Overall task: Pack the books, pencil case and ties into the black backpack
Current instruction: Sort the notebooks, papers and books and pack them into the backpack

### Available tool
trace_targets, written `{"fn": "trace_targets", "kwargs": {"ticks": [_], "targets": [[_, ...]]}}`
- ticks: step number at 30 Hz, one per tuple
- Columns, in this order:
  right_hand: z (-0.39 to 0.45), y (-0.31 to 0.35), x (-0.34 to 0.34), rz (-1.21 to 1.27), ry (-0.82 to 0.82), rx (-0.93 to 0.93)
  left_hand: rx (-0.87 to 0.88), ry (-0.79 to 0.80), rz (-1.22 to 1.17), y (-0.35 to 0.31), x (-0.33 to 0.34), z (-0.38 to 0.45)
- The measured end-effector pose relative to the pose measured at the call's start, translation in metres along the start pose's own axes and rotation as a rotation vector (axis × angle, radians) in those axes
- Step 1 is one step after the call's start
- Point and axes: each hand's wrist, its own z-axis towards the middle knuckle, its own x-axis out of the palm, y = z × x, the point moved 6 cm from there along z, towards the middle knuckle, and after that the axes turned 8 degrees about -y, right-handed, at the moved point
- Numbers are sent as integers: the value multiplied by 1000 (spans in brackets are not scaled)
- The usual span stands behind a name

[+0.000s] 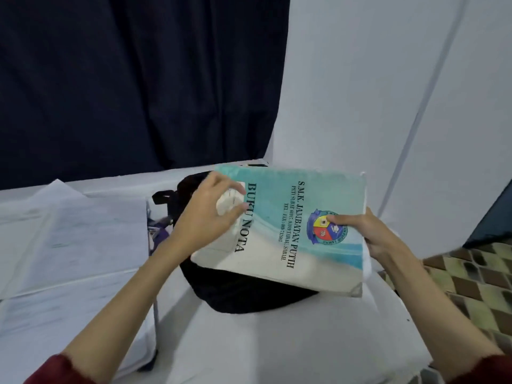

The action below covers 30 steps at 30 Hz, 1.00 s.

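A teal and white notebook (279,231) printed "BUKU NOTA" hangs tilted above the black backpack (235,292), covering most of it. My right hand (363,231) grips the book's right edge, thumb on the crest on its cover. My left hand (207,214) rests on the book's left part, fingers curved over the white label. The backpack sits on a white-covered surface (277,342), its strap loop (163,196) showing at the left. Something purple (159,234) lies beside the bag's left side, mostly hidden.
White sheets (69,245) cover a raised surface at the left. A dark blue curtain (138,79) hangs behind, with a white wall (388,79) to the right. Patterned tile floor (476,278) shows at the right edge.
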Motion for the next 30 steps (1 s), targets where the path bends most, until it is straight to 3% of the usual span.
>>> {"fn": "trace_targets", "kwargs": {"ticks": [3,5,7,10,12,15,17,20,24,30], "targets": [[7,-9,-27,71,-50,37,-252,267,-202,9,28,-56],[9,-10,-35,129,-50,50,-297,437,-156,18,40,-92],[10,-14,-41,127,-34,84,-291,490,-61,30,46,-116],[11,-21,-46,141,-19,156,-431,316,-29,54,39,-120],[11,-20,-46,90,-11,164,-650,128,-50,77,26,-118],[10,-10,-37,17,85,143,-1269,-267,-513,109,10,-127],[10,-6,-31,-99,141,110,-1425,-408,-734,114,0,-123],[18,-7,-26,-240,215,57,-1440,-515,-883,105,-21,-100],[19,-19,-16,-255,304,135,-1368,-629,-959,81,-48,-53],[21,-54,-8,8,185,404,-1177,-273,-610,51,-58,12]]}}
